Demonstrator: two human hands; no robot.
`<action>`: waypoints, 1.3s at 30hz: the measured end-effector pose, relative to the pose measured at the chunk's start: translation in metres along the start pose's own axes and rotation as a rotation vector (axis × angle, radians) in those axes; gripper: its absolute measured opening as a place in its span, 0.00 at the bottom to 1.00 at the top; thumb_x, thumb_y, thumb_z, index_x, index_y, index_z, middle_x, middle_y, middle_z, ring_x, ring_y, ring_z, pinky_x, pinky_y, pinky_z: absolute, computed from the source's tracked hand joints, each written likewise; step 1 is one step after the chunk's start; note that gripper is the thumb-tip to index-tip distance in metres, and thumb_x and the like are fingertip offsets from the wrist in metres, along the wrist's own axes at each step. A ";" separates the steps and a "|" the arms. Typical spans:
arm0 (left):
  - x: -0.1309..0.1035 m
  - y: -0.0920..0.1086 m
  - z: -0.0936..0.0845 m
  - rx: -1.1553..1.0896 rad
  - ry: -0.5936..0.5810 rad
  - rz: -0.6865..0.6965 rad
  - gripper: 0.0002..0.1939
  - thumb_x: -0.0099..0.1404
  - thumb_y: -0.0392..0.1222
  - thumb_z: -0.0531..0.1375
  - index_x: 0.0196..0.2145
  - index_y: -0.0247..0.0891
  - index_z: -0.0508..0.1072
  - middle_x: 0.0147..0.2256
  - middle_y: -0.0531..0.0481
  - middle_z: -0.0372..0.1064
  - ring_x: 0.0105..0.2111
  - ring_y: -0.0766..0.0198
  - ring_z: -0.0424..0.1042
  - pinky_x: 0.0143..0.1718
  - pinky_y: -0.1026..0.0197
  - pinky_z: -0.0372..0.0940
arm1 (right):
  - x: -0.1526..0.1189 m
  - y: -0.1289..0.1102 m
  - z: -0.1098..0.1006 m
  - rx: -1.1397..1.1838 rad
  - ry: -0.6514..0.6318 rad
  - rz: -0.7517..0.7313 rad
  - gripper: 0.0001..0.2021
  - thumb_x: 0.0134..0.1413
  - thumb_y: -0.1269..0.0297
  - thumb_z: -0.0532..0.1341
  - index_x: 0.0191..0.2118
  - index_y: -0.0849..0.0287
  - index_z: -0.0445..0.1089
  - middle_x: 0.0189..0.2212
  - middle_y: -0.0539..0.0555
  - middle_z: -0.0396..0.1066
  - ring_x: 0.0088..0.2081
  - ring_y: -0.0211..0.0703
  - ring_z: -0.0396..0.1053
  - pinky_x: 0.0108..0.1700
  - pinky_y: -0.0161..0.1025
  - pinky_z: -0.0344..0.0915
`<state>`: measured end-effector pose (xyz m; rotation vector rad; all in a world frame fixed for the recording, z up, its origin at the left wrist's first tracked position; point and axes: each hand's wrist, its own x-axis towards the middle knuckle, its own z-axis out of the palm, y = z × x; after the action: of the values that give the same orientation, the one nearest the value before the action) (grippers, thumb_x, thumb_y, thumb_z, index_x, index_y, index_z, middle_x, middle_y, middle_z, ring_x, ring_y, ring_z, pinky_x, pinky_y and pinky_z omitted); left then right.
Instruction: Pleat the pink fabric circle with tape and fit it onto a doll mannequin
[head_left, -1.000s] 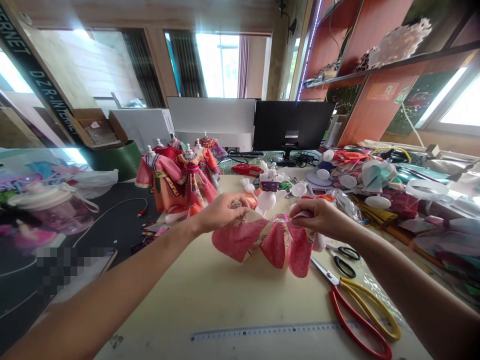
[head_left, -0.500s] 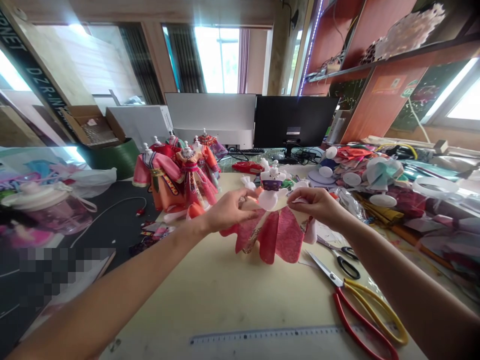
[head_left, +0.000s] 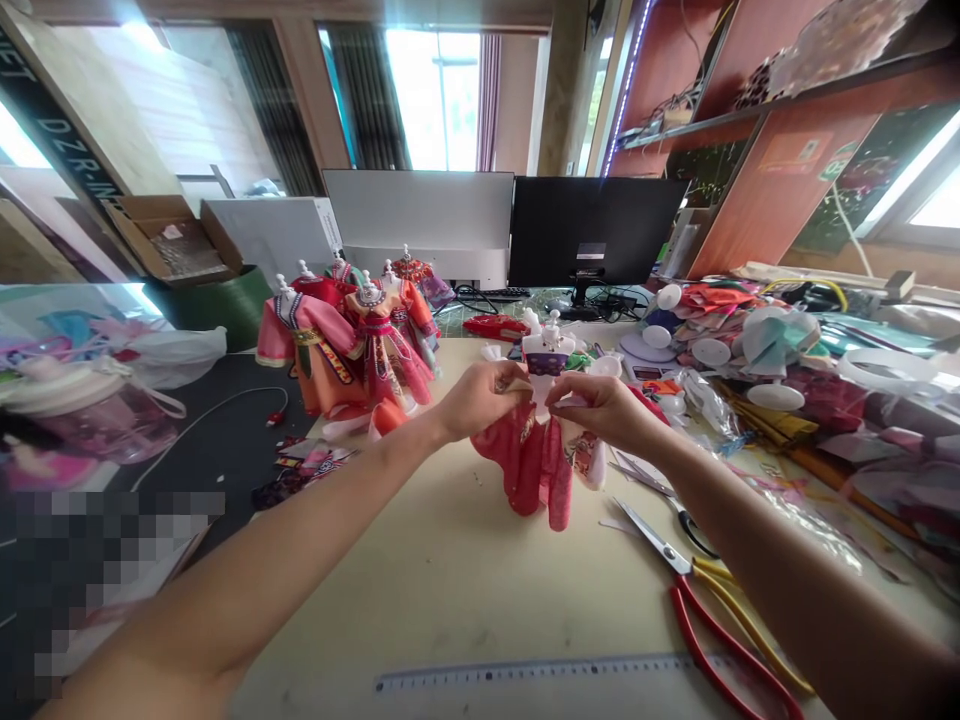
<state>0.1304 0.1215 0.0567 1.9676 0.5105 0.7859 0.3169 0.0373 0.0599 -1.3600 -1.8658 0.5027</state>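
Note:
A small white doll form (head_left: pixel 546 345) with a purple band round its chest stands in front of me on the table. A red and cream doll skirt (head_left: pixel 529 465) with scalloped panels hangs at its waist. My left hand (head_left: pixel 486 395) pinches the skirt's top edge on the left of the form. On the right, my right hand (head_left: pixel 604 408) pinches the other end of that edge, close to the form's middle. Both hands are closed, only a small gap apart. The fingertips partly cover the waist.
Several dressed doll forms (head_left: pixel 367 340) stand at the left. Red-and-yellow-handled scissors (head_left: pixel 686 575) lie at the right, with black-handled scissors (head_left: pixel 699 535) behind them. A clear ruler (head_left: pixel 540 670) lies in front. Fabric pieces and white discs (head_left: pixel 776 397) are heaped right. Two monitors (head_left: pixel 596 230) stand behind.
My hands have come closer together, drawing the skirt's top edge in around the form's waist. The spread panels now hang narrower and more folded.

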 end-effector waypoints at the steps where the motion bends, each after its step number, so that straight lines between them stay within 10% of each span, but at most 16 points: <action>1: 0.001 -0.001 0.001 0.007 0.010 0.012 0.09 0.59 0.42 0.58 0.33 0.32 0.72 0.30 0.51 0.69 0.32 0.65 0.68 0.35 0.63 0.64 | 0.001 0.001 0.001 -0.001 0.013 0.001 0.04 0.50 0.64 0.60 0.30 0.57 0.71 0.31 0.50 0.70 0.35 0.39 0.68 0.40 0.38 0.62; 25: -0.094 0.031 -0.030 0.065 0.121 -0.058 0.11 0.59 0.42 0.60 0.37 0.32 0.74 0.35 0.49 0.73 0.37 0.63 0.70 0.39 0.63 0.65 | -0.012 -0.055 0.054 0.082 -0.106 -0.125 0.05 0.51 0.70 0.57 0.31 0.56 0.70 0.29 0.49 0.71 0.34 0.37 0.67 0.39 0.38 0.63; 39: -0.108 0.039 -0.034 0.074 0.169 -0.089 0.10 0.59 0.40 0.60 0.37 0.33 0.74 0.41 0.46 0.72 0.40 0.62 0.71 0.42 0.61 0.67 | -0.022 -0.057 0.054 0.038 -0.062 -0.094 0.04 0.51 0.69 0.58 0.32 0.55 0.70 0.30 0.49 0.70 0.34 0.37 0.67 0.37 0.37 0.63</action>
<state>0.0313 0.0552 0.0691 1.9406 0.7315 0.8932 0.2429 0.0027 0.0580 -1.2378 -1.9504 0.5350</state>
